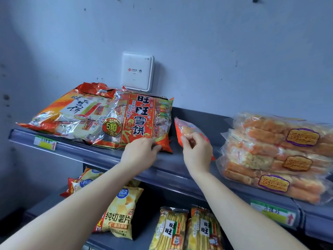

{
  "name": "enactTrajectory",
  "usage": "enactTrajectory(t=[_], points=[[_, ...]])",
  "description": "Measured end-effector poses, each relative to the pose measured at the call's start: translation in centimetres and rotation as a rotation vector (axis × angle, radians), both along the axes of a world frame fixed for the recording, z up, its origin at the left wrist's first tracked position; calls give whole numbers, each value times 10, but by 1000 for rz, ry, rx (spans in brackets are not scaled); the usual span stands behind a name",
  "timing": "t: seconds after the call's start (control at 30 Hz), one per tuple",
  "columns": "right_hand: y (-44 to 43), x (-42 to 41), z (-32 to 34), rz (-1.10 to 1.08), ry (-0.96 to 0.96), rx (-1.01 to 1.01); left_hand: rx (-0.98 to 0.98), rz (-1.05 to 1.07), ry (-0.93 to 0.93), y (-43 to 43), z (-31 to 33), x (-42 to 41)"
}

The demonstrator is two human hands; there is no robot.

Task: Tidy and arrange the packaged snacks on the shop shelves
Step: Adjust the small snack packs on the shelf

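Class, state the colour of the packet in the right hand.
The packet is orange and partly clear; head view.

Snack stack (281, 156) cut off by right edge.

On the top shelf (100, 154), the left hand (140, 153) pinches the red rice-cracker bag (138, 120) at its lower edge; the right hand (197, 151) holds a small orange packet (188, 129) (tilted on edge) near stacked clear bags (273, 156).
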State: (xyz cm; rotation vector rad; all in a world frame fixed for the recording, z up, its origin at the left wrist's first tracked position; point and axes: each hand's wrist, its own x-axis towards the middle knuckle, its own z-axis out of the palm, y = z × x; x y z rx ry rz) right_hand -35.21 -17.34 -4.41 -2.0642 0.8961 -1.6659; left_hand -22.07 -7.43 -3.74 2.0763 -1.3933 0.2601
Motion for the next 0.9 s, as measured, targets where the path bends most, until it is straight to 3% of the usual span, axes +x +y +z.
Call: enactTrajectory(t=[0.2, 0.3, 0.37, 0.6, 0.9], points=[[16, -1, -18, 136, -69, -255, -183, -121, 443, -8, 13, -12], [27, -5, -29, 196, 22, -373, -258, -292, 1016, -9, 21, -15], [33, -10, -39, 225, 94, -435, -301, -356, 1245, -5, 20, -16], [52, -37, -61, 320, 293, -506, -523, -293, 1225, 24, 13, -47], [110, -108, -51, 454, 27, -292, -717, -364, 1036, 79, 22, -135]])
